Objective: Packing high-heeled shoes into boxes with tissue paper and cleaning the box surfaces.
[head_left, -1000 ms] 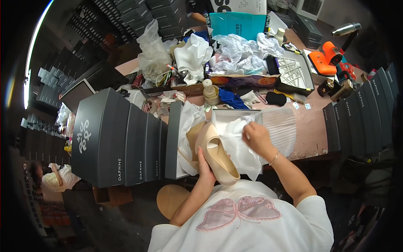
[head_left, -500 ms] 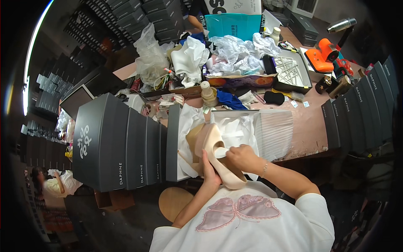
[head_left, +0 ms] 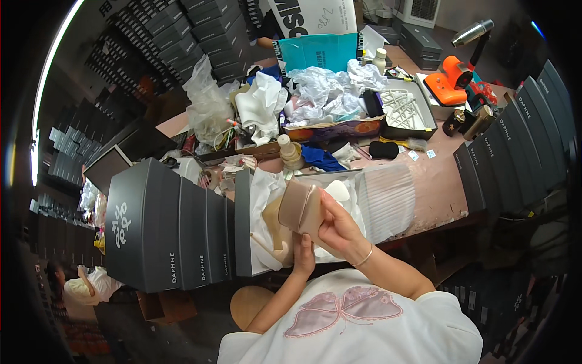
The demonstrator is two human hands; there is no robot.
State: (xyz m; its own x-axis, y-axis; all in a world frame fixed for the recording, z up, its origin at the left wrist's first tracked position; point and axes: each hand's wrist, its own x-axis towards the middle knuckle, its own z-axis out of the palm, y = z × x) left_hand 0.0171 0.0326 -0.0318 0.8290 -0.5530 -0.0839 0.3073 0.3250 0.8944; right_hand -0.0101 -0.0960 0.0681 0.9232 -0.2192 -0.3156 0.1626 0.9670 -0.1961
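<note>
Boxes (head_left: pixel 189 233) flank shoe (head_left: pixel 294 207); bottle (head_left: pixel 290 154), blue cloth (head_left: pixel 321 159) beyond.

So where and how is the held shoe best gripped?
Probably grip the shoe by its long sides, right hand from the right, left hand from the near side: it looks slim enough to span, its broad end pointing away.

Brightly lit over open shoebox (head_left: pixel 242 227), soft-shadowed inside; dim well left and right of it. Glaring white along strip light (head_left: pixel 34 161) far left of shoebox, bowed by fisheye. Gleaming on beige shoe (head_left: pixel 299 207) above shoebox. Black at round rim. Perhaps blurred in gloom far left of shoebox.
</note>
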